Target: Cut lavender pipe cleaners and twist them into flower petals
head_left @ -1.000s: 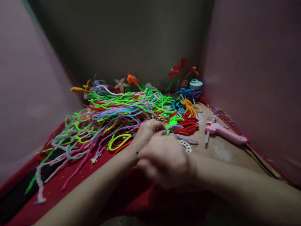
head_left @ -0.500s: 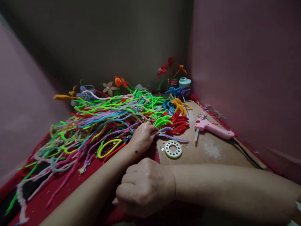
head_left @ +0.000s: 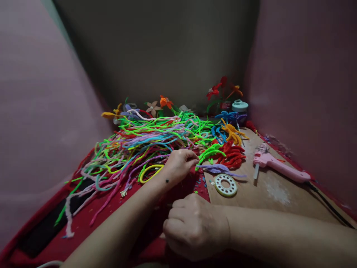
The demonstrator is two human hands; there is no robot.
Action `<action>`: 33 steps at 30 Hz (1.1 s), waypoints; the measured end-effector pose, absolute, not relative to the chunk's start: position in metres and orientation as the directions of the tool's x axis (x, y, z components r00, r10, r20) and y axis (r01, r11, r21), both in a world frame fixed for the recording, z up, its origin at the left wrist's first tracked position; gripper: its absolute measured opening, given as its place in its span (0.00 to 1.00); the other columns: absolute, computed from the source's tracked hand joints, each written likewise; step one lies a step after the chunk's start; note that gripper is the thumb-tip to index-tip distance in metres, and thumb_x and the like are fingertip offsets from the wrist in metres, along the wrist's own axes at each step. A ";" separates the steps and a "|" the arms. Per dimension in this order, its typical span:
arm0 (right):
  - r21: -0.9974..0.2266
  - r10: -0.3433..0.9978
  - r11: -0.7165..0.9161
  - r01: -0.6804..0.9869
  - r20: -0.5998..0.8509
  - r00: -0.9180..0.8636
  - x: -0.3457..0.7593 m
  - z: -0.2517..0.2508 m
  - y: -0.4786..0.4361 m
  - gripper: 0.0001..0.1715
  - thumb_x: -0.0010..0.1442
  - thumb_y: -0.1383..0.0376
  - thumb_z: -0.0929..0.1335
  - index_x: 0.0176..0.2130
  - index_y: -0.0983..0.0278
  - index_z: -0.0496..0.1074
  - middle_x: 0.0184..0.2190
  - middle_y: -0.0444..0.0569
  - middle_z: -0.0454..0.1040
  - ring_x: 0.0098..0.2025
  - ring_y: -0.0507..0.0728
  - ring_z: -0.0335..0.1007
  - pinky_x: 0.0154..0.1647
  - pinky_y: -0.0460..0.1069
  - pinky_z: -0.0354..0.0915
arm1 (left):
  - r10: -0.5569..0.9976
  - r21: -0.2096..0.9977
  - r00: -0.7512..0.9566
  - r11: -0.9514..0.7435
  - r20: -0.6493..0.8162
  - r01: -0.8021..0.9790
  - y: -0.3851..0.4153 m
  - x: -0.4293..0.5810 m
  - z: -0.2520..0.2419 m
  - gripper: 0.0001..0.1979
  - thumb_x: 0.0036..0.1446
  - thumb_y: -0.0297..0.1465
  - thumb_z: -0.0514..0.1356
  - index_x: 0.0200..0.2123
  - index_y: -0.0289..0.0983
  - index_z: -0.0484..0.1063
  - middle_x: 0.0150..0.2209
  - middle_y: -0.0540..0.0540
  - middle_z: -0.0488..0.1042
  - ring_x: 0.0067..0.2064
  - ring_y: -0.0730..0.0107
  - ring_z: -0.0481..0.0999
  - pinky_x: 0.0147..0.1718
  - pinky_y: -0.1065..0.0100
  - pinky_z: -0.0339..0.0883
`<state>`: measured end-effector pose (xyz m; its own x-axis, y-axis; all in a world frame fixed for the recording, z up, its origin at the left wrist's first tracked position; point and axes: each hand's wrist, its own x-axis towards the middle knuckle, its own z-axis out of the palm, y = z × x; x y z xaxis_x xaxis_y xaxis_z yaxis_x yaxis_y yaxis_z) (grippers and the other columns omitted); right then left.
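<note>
My left hand (head_left: 180, 165) reaches forward with thumb and fingers pinched at the near end of a bent green pipe cleaner piece (head_left: 211, 151). Just beside its fingertips, lavender pipe cleaner pieces (head_left: 214, 169) lie on the board. My right hand (head_left: 195, 227) is curled into a fist close to me, knuckles up; whatever may be inside it is hidden. Left of my left hand spreads a large heap of multicoloured pipe cleaners (head_left: 156, 137). Scissors with a yellow handle (head_left: 142, 175) are partly covered by my left forearm.
A pink glue gun (head_left: 281, 167) with a black cord lies on the wooden board (head_left: 251, 197). Near it is a white holed ring (head_left: 225, 185). Red (head_left: 231, 154) and orange pipe cleaner bundles (head_left: 234, 134) lie behind. Pipe cleaner flowers (head_left: 166, 101) and a lidded jar (head_left: 240, 107) stand at the back.
My left hand has moved from the lavender pieces to the green one, whose end is now at its fingertips. My right hand stays fisted. The whole view has shifted, so things appear further right.
</note>
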<state>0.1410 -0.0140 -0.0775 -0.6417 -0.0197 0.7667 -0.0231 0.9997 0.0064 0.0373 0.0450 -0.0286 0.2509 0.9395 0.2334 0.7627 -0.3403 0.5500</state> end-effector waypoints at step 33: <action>-0.143 0.127 0.988 0.052 0.590 -0.798 0.116 -0.081 0.001 0.09 0.53 0.69 0.63 0.22 0.64 0.63 0.18 0.44 0.69 0.19 0.51 0.61 0.17 0.48 0.47 | 0.931 0.204 -0.034 -0.044 0.364 0.978 0.080 -0.110 0.003 0.09 0.47 0.31 0.55 0.28 0.40 0.76 0.31 0.46 0.77 0.34 0.64 0.72 0.32 0.69 0.61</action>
